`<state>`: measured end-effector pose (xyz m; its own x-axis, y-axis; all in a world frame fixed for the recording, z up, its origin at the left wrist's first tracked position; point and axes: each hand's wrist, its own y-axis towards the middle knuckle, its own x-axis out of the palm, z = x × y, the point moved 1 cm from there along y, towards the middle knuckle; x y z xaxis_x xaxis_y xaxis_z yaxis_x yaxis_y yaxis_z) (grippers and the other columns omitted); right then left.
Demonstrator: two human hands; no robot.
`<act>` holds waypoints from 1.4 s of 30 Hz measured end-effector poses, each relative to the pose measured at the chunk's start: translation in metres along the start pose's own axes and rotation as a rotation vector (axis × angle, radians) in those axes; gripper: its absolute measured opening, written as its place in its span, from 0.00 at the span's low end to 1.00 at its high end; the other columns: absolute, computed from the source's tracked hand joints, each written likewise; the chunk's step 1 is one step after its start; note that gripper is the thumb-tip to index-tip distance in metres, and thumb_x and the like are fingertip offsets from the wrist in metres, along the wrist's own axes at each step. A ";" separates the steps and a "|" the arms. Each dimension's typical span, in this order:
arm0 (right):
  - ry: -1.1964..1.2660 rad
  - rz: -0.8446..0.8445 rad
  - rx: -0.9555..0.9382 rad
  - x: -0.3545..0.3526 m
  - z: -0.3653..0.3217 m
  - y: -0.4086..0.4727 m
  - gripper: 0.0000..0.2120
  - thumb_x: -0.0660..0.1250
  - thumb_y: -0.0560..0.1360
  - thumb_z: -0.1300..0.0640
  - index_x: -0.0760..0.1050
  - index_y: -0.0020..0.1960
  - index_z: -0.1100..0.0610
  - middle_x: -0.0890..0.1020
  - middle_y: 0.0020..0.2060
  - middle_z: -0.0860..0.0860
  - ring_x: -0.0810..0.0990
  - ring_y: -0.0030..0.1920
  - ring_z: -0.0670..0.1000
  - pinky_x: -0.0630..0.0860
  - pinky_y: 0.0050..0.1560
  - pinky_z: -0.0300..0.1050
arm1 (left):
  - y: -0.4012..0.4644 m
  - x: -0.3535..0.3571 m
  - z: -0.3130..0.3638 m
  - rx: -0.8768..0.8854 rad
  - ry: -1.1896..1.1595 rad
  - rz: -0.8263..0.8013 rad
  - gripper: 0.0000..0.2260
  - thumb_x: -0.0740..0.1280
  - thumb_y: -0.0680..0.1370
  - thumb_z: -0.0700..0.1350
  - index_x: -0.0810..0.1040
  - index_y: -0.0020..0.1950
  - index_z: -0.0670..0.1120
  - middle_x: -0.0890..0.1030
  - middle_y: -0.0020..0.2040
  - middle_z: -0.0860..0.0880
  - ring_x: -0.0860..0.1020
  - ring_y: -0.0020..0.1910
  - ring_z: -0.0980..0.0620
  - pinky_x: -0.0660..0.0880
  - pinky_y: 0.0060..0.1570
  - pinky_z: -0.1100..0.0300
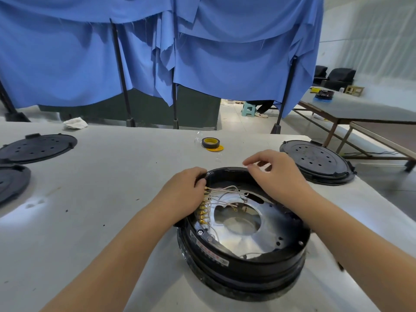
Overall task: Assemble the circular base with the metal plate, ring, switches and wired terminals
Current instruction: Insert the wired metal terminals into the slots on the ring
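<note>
The black circular base (243, 269) stands on the white table in front of me. Inside it lies a shiny metal plate (249, 238) with a large centre hole. A row of brass terminals (203, 208) with pale wires (225, 192) runs along its left inner wall. My left hand (186, 194) grips the base's left rim, fingers curled over the edge beside the terminals. My right hand (273, 174) hovers over the far rim with its fingers curled; thumb and forefinger are pinched together, and whether something small is between them is too hard to tell.
A roll of black tape (210, 143) sits on a yellow disc behind the base. Black perforated round covers lie at the right (315, 161) and far left (36, 148), (11, 183). A crumpled white cloth (75, 123) lies at the back. Blue curtains hang behind the table.
</note>
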<state>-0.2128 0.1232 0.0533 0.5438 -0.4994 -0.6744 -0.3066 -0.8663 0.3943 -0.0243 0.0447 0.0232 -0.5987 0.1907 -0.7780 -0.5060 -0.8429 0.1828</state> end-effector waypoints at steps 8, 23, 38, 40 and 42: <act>-0.146 -0.224 0.172 0.005 0.036 0.000 0.14 0.58 0.78 0.59 0.80 0.52 0.48 0.84 0.44 0.48 0.81 0.45 0.50 0.72 0.36 0.34 | 0.003 -0.008 -0.005 -0.085 0.048 0.009 0.18 0.58 0.78 0.41 0.74 0.66 0.51 0.77 0.62 0.49 0.75 0.56 0.50 0.71 0.54 0.58; 0.046 -0.173 0.273 0.001 0.061 0.034 0.06 0.66 0.77 0.57 0.81 0.45 0.56 0.82 0.41 0.49 0.80 0.43 0.49 0.78 0.48 0.45 | 0.001 -0.009 -0.008 -0.084 0.174 0.039 0.12 0.57 0.82 0.46 0.74 0.63 0.51 0.80 0.58 0.48 0.76 0.55 0.48 0.74 0.56 0.52; -0.253 -0.232 0.181 0.040 0.082 0.073 0.06 0.69 0.75 0.58 0.81 0.51 0.55 0.81 0.48 0.50 0.77 0.48 0.49 0.70 0.48 0.41 | 0.003 -0.005 -0.013 -0.064 0.197 0.045 0.11 0.57 0.82 0.46 0.73 0.63 0.51 0.80 0.56 0.49 0.75 0.49 0.51 0.69 0.46 0.58; -0.282 -0.237 0.194 0.045 0.080 0.079 0.07 0.69 0.75 0.58 0.81 0.52 0.56 0.82 0.51 0.52 0.78 0.50 0.51 0.71 0.50 0.42 | 0.003 -0.005 -0.014 -0.066 0.192 0.050 0.11 0.57 0.82 0.46 0.73 0.63 0.51 0.80 0.56 0.50 0.75 0.49 0.51 0.69 0.46 0.58; -0.322 -0.260 0.216 0.050 0.080 0.081 0.08 0.68 0.74 0.60 0.82 0.52 0.58 0.83 0.51 0.53 0.79 0.53 0.54 0.75 0.53 0.45 | 0.003 -0.004 -0.014 -0.069 0.188 0.052 0.11 0.57 0.82 0.46 0.73 0.62 0.52 0.80 0.56 0.50 0.74 0.48 0.52 0.69 0.45 0.58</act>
<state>-0.2731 0.0270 0.0013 0.3641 -0.2131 -0.9066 -0.3669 -0.9276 0.0707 -0.0144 0.0342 0.0186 -0.4929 0.0541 -0.8684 -0.4298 -0.8829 0.1890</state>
